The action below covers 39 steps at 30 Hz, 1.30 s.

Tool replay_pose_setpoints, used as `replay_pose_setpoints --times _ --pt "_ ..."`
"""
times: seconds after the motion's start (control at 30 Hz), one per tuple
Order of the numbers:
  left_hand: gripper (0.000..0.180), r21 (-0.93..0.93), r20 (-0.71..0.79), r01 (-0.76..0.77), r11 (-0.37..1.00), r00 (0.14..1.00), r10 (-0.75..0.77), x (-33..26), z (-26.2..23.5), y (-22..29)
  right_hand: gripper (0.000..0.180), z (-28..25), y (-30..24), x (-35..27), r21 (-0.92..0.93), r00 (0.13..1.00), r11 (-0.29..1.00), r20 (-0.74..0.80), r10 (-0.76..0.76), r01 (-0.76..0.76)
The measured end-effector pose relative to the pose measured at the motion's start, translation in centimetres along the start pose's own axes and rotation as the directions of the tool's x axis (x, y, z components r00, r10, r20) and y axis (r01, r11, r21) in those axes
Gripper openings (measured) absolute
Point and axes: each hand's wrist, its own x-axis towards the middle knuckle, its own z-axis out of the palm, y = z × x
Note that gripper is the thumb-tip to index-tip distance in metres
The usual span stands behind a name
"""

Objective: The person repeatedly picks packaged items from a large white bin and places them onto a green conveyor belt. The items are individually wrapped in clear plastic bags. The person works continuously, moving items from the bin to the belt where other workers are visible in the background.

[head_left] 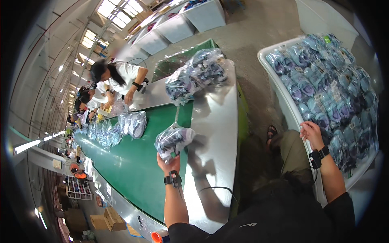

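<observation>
Head view. My left hand [168, 164] is closed around the lower end of a clear bag of dark shoes [174, 141], held up over the near edge of the green conveyor belt [133, 170], just beside the steel side table [214, 133]. My right hand [311, 131] rests on the rim of the white bin [283, 97] full of bagged shoes, fingers loosely curled, holding nothing that I can make out.

To do this well, I judge: grip the plastic low and firm so the pair doesn't slide inside, set it flat on the belt with a gap from the packs [133, 123] farther along, and let go only once it lies still.

Hard to tell: the fingertips of my left hand are behind the bag. The heap of bags [198, 73] at the table's far end is a glare-blurred mass. People along the belt [117, 77] shrink into the fisheye rim. My lap and the bin's near wall are hidden by my dark sleeve.
</observation>
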Motion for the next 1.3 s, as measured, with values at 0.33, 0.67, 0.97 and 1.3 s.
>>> replay_pose_setpoints --times 0.33,0.67,0.97,1.3 --pt "0.048 0.182 0.055 0.423 0.888 0.897 -0.438 -11.1 6.7 -10.0 0.032 6.9 -5.3 -2.7 -0.046 0.934 0.999 0.358 0.007 0.010" --pt "0.056 0.361 0.053 0.591 0.721 0.759 -0.649 -14.8 9.6 -14.1 0.042 11.1 -6.8 -3.5 -0.066 0.805 0.993 0.582 0.116 -0.096" --pt "0.063 0.435 0.001 0.609 0.663 0.736 -0.677 -16.8 9.0 -12.8 0.055 11.9 -8.3 -3.1 -0.054 0.682 0.991 0.721 0.124 -0.124" --pt "0.072 0.576 0.021 0.641 0.506 0.608 -0.794 -16.1 11.5 -16.3 0.064 10.6 -9.1 -4.6 -0.188 0.532 0.955 0.846 0.038 0.231"
